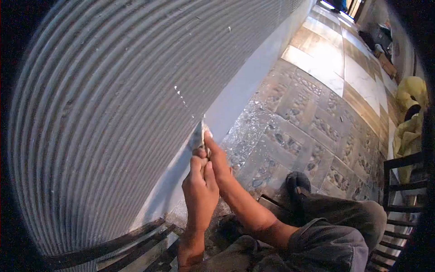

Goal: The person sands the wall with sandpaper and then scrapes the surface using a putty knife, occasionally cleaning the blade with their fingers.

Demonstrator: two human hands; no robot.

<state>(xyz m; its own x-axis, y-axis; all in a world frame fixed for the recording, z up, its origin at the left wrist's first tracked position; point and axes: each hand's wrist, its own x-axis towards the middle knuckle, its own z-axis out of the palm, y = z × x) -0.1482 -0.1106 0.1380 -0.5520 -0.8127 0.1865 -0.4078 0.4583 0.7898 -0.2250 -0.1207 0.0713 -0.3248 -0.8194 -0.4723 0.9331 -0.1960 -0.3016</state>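
Note:
Both hands are closed together around a narrow tool (202, 128) with a pale, white-smeared tip; its exact kind I cannot make out. My right hand (216, 159) has its thumb pressed along the tool near the tip. My left hand (199, 177) wraps its fingers around the lower end, just below the right hand, and hides the handle. The tip touches or nearly touches the place where the grey ridged wall panel (122, 113) meets a smooth pale strip (231, 104) at its base. A short line of white specks (180, 94) lies on the ridges above.
White spatter dots the patterned floor tiles (290, 127) beside the wall. A dark shoe (298, 183) and bent legs (335, 226) are at lower right. Black slatted frames (405, 186) stand right and lower left. Yellow material (410, 113) and clutter line the right side.

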